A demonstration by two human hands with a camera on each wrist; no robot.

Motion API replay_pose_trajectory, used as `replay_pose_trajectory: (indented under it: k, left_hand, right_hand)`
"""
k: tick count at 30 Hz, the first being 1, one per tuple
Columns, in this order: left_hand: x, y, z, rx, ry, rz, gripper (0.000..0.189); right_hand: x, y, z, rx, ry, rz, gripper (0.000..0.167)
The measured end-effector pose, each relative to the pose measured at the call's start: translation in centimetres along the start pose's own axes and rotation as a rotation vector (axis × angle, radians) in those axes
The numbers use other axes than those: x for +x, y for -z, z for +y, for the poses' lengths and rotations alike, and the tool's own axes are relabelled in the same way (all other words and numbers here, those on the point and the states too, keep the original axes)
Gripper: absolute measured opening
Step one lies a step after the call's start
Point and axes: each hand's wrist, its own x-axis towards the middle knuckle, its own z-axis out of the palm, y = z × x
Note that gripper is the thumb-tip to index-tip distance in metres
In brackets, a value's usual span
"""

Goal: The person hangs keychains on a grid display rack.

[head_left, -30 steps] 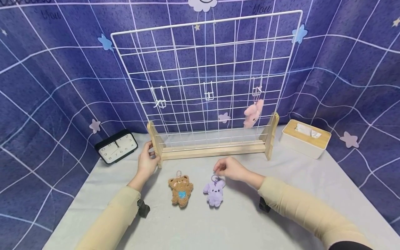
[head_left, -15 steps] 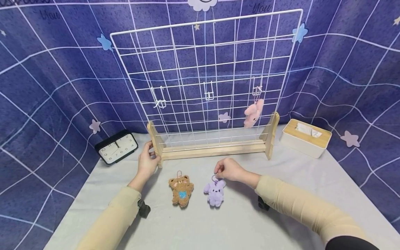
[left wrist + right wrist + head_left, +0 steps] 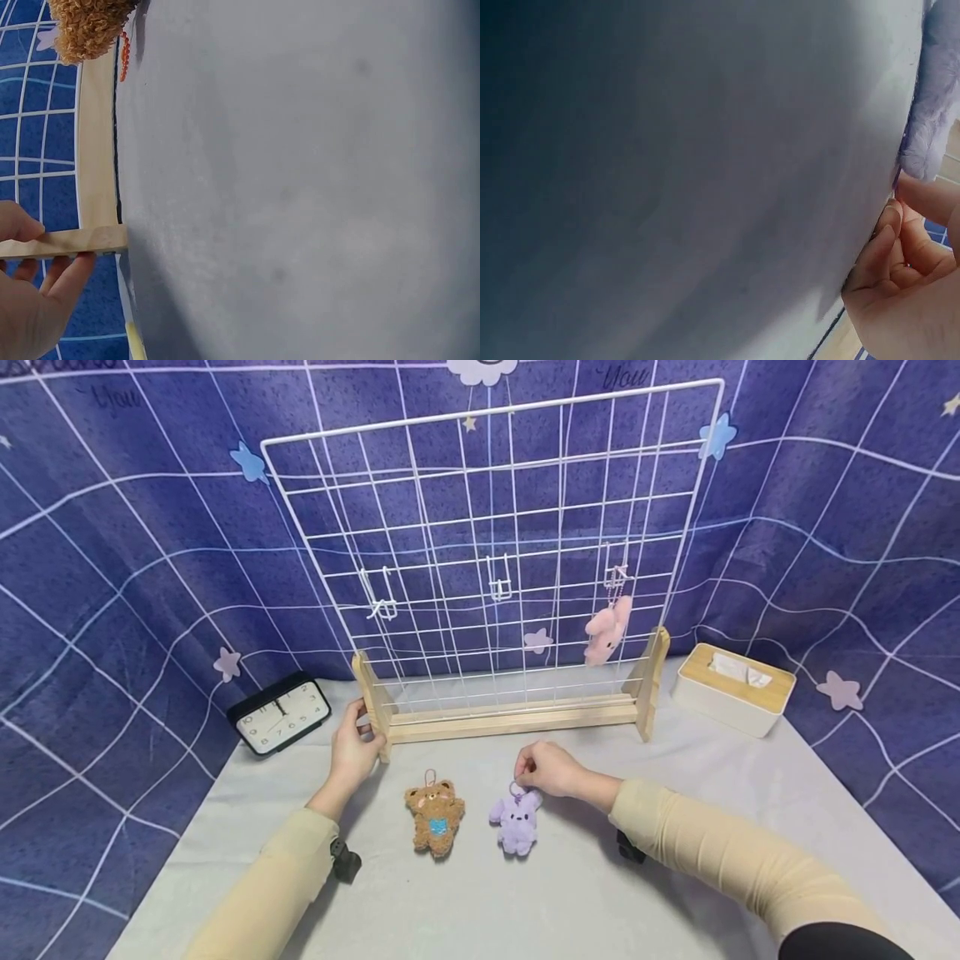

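My left hand point(image 3: 354, 750) grips the left wooden leg point(image 3: 371, 697) of a white wire grid rack. In the left wrist view, thumb and fingers lie on opposite sides of that leg point(image 3: 90, 240). With bent fingers, my right hand point(image 3: 555, 768) pinches the ring at the top of a purple plush keychain point(image 3: 517, 828), which lies on the table. The right wrist view shows the fingertips close against the purple plush point(image 3: 930, 97); the ring is mostly hidden there. Beside it on the left lies a brown bear plush keychain point(image 3: 435, 818) with a blue patch.
A pink plush keychain point(image 3: 607, 633) hangs from the rack's right hook point(image 3: 617, 577). A middle hook point(image 3: 500, 590) and a left hook point(image 3: 384, 608) hold nothing. A black clock point(image 3: 281, 714) stands left, a tissue box point(image 3: 735, 689) right. A patterned curtain backs the table.
My right hand has shifted slightly down, its fingertips now at the purple keychain's ring. My left hand has stayed on the rack's leg.
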Motion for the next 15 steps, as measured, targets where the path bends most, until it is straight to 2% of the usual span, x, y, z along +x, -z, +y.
replay_pose_trajectory:
  k: [5,15]
  left_hand:
    - [-0.08,-0.05,-0.05,0.002,0.0,0.004,0.07]
    - [-0.11,-0.03,-0.11,0.012,-0.009,0.014,0.071]
  right_hand:
    - [-0.3,-0.1,-0.26,0.0,-0.031,-0.017,0.007]
    - [-0.5,0.15,0.13,0.013,0.006,0.019,0.009]
